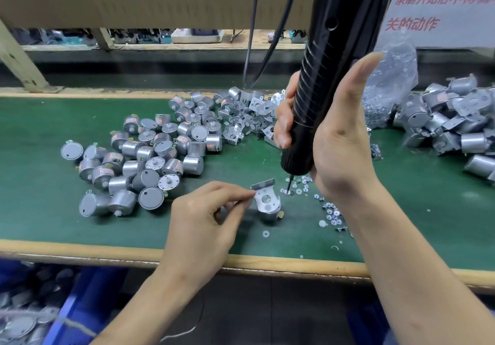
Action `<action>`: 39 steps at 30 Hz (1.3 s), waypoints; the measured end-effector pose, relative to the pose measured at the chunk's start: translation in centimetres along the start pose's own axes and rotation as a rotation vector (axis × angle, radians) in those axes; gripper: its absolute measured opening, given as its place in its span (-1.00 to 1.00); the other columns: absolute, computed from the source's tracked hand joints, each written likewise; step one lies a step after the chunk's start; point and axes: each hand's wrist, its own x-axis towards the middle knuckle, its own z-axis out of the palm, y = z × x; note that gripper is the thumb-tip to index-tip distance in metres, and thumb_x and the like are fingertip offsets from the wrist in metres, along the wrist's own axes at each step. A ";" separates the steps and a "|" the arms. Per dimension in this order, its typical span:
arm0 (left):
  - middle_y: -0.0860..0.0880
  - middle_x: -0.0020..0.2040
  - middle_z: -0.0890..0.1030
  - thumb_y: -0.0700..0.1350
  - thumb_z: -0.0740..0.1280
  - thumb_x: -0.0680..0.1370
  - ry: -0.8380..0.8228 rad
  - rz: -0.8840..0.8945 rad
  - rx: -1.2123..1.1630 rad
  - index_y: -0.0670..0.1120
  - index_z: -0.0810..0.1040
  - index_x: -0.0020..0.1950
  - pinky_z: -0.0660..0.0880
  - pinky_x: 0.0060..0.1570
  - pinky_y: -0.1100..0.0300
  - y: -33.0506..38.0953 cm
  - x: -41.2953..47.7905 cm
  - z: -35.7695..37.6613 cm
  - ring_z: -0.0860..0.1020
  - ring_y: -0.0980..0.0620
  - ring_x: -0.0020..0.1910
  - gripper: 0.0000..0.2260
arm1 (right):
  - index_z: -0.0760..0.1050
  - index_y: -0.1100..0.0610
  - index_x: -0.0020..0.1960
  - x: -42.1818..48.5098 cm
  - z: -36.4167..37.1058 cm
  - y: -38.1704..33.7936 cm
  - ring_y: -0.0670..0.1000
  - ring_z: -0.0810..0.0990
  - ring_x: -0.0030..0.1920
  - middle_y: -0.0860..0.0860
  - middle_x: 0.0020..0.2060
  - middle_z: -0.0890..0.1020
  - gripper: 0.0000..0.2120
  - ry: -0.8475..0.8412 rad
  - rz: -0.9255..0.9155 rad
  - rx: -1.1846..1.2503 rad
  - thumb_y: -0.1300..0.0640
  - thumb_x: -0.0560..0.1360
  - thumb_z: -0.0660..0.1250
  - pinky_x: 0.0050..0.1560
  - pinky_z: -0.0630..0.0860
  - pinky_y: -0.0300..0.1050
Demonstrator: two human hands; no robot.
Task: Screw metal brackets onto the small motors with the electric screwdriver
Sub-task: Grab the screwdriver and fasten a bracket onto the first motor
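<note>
**Head view.** The right hand (340, 141) is wrapped round the barrel of the electric screwdriver (321, 76), which is held nearly upright. Its bit (288, 183) points down at a screw (287, 192) lying on the green worktop (53, 210). Just left of the bit, the left hand (203, 218) pinches the left edge of a metal bracket (265, 197) between thumb and forefinger. The bracket sits on top of a small motor (269, 214), which stands on the worktop near the front edge.

The step in hand appears to be picking up a screw on the bit. To do it well:
- Seat the bit squarely in the screw head before lifting.
- Keep the pinch steady so the bracket holes stay over the motor's holes.
- Carry the tool across vertically, since a tilted bit risks dropping the screw or cross-threading it.

**Counts.**
- One screwdriver.
- One bracket on one motor, in work.
- A heap of bare motors (150, 151) at left, roughly forty; they overlap too much for an exact count.
- A heap of loose brackets (246, 119) at far centre, a dozen or more.
- A pile of bracketed motors (450, 119) at far right, partly cut off by the frame.
- Scattered screws (332, 213) near the right wrist, about twenty.
- A few white washers (266, 234).
- One clear plastic bag (391, 82) behind the right hand, apparently holding small hardware.
</note>
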 end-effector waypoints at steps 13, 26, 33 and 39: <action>0.27 -0.10 0.53 -0.04 0.52 0.37 -0.120 -0.051 -0.016 0.01 0.56 0.19 0.34 -0.19 0.52 0.4 -0.2 0.2 0.52 0.21 -0.24 -0.59 | 0.49 0.03 -0.20 -1.0 0.8 0.6 0.05 0.44 -0.48 0.00 -0.45 0.50 -0.36 -0.042 0.019 0.008 -0.52 0.29 0.02 -0.34 0.43 -0.10; 0.28 0.07 0.59 0.04 0.50 0.46 -0.277 -0.066 0.061 0.11 0.54 0.24 0.46 -0.03 0.29 0.1 0.1 0.9 0.57 0.14 -0.11 -0.63 | 0.47 0.06 -0.19 -1.0 0.7 1.3 0.03 0.41 -0.48 0.00 -0.45 0.48 -0.33 -0.063 0.054 0.040 -0.54 0.27 0.04 -0.35 0.39 -0.09; 0.29 0.06 0.59 0.12 0.43 0.45 -0.272 -0.066 0.057 0.12 0.53 0.22 0.46 -0.04 0.28 0.1 0.1 1.0 0.57 0.16 -0.10 -0.64 | 0.46 0.08 -0.18 -1.2 0.8 1.7 0.05 0.40 -0.50 0.01 -0.47 0.47 -0.29 -0.076 0.084 0.044 -0.56 0.25 0.04 -0.33 0.36 -0.07; 0.27 0.04 0.61 0.12 0.43 0.44 -0.269 -0.066 0.059 0.13 0.54 0.21 0.46 -0.05 0.33 0.0 0.1 1.0 0.57 0.20 -0.10 -0.65 | 0.46 0.07 -0.18 -1.4 1.1 1.9 0.04 0.40 -0.50 0.02 -0.46 0.47 -0.31 -0.083 0.075 0.060 -0.55 0.27 0.04 -0.37 0.36 -0.08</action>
